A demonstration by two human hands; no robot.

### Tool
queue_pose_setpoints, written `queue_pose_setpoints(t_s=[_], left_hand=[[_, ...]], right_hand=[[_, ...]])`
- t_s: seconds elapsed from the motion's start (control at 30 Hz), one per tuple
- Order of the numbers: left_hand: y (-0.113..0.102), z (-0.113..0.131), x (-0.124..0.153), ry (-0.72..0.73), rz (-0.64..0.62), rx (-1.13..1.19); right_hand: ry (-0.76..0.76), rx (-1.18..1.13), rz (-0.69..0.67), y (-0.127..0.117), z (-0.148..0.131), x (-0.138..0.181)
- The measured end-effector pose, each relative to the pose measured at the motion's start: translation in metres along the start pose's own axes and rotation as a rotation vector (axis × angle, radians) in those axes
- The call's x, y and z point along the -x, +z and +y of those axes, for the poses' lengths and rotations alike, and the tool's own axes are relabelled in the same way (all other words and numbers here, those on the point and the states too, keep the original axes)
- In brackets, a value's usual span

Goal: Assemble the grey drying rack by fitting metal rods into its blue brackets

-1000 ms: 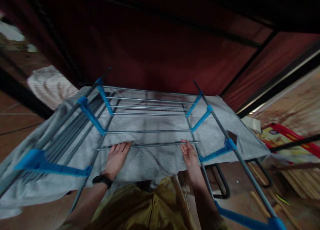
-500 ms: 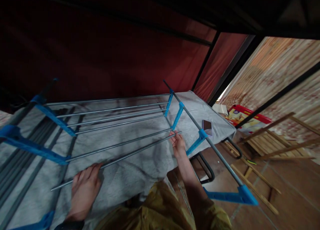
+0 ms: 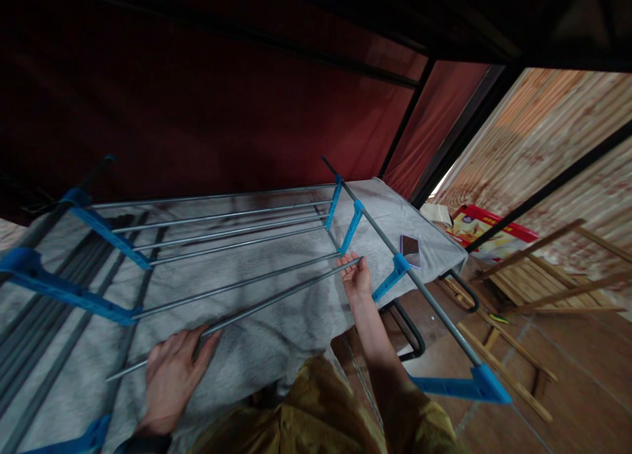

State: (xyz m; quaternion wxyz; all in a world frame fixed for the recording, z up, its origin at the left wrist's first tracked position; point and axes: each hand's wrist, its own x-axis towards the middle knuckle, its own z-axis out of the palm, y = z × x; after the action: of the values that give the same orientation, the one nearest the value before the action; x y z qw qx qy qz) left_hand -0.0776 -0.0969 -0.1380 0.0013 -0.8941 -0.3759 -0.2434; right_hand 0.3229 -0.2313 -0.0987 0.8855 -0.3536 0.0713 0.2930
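A grey metal rod lies slanted across the near side of a partly built rack with blue plastic brackets. Toward the rod's left end, my left hand is closed around it, and the tip sticks out past the hand. At the right end my right hand holds the rod between thumb and fingers, palm turned up. Just beyond, a parallel rod spans between the left and right brackets. Close to my right forearm is another blue bracket on the rack's right-hand tube.
A bundle of grey tubes lies at the left on the grey cloth-covered table. A phone rests on the cloth at the right. Wooden chair, red-and-yellow box and wooden frame stand or lie beyond the table.
The rod has shifted slightly to the right with both hands. My right hand has turned its palm upward at the rod's end, and my left thumb has spread along the rod.
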Motion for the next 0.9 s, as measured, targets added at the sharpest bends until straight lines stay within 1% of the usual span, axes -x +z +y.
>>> queue_pose_setpoints(t_s=[0.07, 0.2, 0.27, 0.43, 0.6, 0.73, 0.83, 0.9], left_hand=[[-0.002, 0.001, 0.0, -0.014, 0.011, -0.03], [-0.003, 0.001, 0.0, -0.036, 0.057, -0.073], [-0.003, 0.003, 0.001, -0.055, 0.059, -0.105], [-0.003, 0.009, 0.004, -0.093, -0.029, -0.124], [-0.003, 0.009, 0.001, -0.152, -0.04, -0.106], [-0.002, 0.008, -0.006, -0.206, -0.094, -0.099], [-0.002, 0.004, -0.008, -0.228, -0.12, -0.086], [-0.002, 0.001, -0.008, -0.233, -0.106, -0.073]], right_hand=[[-0.012, -0.012, -0.009, 0.002, 0.001, 0.0], [-0.056, 0.008, -0.101, 0.003, 0.004, 0.0], [-0.061, 0.0, -0.122, 0.003, 0.004, 0.0], [-0.051, 0.007, -0.1, 0.007, 0.0, -0.002], [0.024, 0.003, -0.06, 0.014, -0.003, 0.003], [0.093, 0.063, -0.109, 0.017, 0.008, 0.017], [0.088, 0.101, -0.174, 0.022, 0.019, 0.028], [0.075, 0.116, -0.209, 0.027, 0.023, 0.034]])
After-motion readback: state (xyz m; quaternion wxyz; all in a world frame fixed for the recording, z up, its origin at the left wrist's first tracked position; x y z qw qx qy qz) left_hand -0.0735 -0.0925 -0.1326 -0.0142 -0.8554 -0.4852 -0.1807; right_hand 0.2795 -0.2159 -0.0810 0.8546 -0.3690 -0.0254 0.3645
